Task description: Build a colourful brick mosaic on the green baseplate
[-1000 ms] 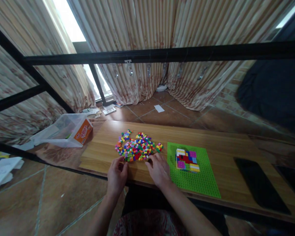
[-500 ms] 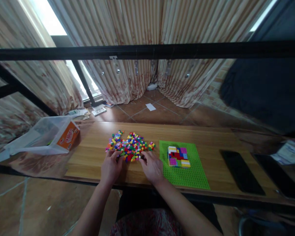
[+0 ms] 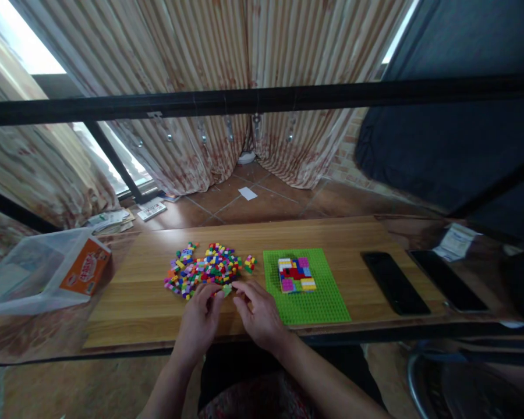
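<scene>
A small light green brick (image 3: 227,289) is at the fingertips of my left hand (image 3: 199,319), whose thumb and forefinger are closed on its left side. My right hand (image 3: 262,314) is just right of that brick, forefinger reaching to its edge and thumb held apart below. Whether the right forefinger touches it I cannot tell. Beyond both hands spreads a pile of small coloured bricks (image 3: 205,269). To the right, a green baseplate (image 3: 327,291) lies flat, carrying a square build of multicoloured bricks (image 3: 296,274) with red in its middle.
A small cluster of bricks (image 3: 250,263) sits between the pile and the baseplate. Two dark phone-like slabs, one nearer (image 3: 395,283) and one farther (image 3: 448,280), lie at the right. A clear plastic bin (image 3: 35,273) with an orange label stands left of the wooden board (image 3: 126,302).
Both hands have drawn back toward me from the pile and come closer together, with the light green brick now between them. The camera view has shifted right.
</scene>
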`<state>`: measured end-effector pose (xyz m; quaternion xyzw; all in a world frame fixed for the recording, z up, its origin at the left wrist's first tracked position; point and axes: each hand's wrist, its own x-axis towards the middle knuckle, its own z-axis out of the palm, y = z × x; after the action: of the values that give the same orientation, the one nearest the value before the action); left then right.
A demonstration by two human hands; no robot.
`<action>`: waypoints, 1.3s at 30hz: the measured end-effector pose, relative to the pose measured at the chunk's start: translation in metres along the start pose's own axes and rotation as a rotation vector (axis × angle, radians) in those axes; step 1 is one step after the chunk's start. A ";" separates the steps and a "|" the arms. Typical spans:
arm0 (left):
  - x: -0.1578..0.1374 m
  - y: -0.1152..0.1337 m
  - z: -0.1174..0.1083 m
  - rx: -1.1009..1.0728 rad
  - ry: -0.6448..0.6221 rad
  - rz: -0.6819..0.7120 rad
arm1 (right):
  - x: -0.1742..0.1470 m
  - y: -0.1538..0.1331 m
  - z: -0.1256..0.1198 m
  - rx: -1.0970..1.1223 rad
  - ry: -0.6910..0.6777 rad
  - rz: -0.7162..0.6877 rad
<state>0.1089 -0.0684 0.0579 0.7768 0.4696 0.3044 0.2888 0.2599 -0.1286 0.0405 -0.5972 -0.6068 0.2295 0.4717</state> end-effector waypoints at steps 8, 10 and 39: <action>-0.010 0.037 0.031 -0.328 -0.392 -0.079 | -0.027 0.001 -0.055 -0.012 -0.062 0.092; -0.010 0.043 0.040 -0.383 -0.439 -0.095 | -0.033 0.003 -0.068 -0.003 -0.076 0.105; 0.016 0.063 0.107 -0.049 -0.160 0.177 | 0.003 0.048 -0.106 -0.683 0.271 0.334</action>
<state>0.2288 -0.0963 0.0381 0.8296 0.3674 0.2771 0.3161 0.3747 -0.1474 0.0487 -0.8349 -0.4751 0.0076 0.2779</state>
